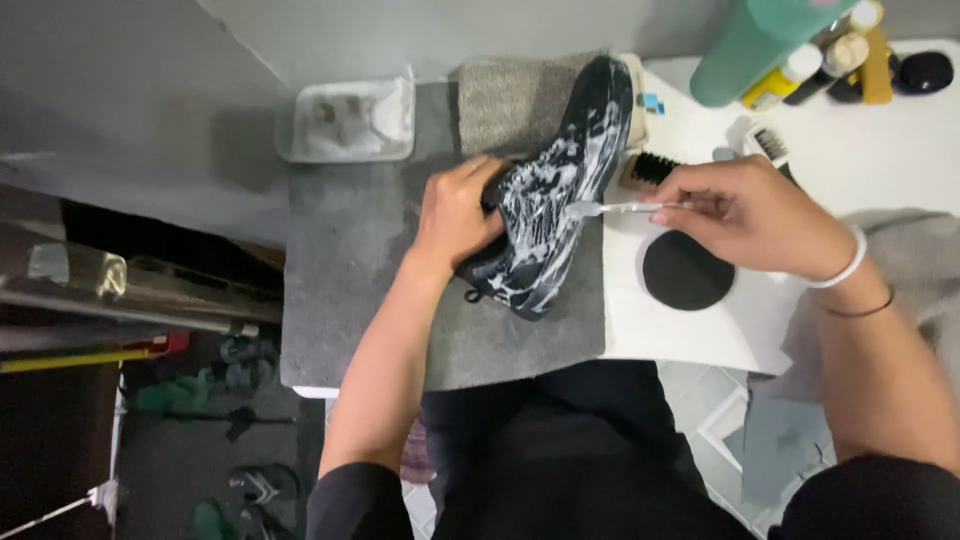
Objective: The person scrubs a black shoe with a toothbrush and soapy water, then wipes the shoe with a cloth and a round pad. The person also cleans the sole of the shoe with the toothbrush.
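A black sneaker [556,190] streaked with white foam lies on a grey mat [350,260], toe pointing away from me. My left hand [455,215] grips its heel and collar from the left. My right hand [750,215] pinches the handle of a small clear brush [615,208]. The brush's head touches the sneaker's right side.
A clear tub of cloudy water [350,120] stands at the mat's far left, a folded grey towel [510,100] behind the shoe. On the white table [860,150] are a black round disc [685,270], a wooden bristle brush [650,168], a green bottle [755,45] and several smaller bottles.
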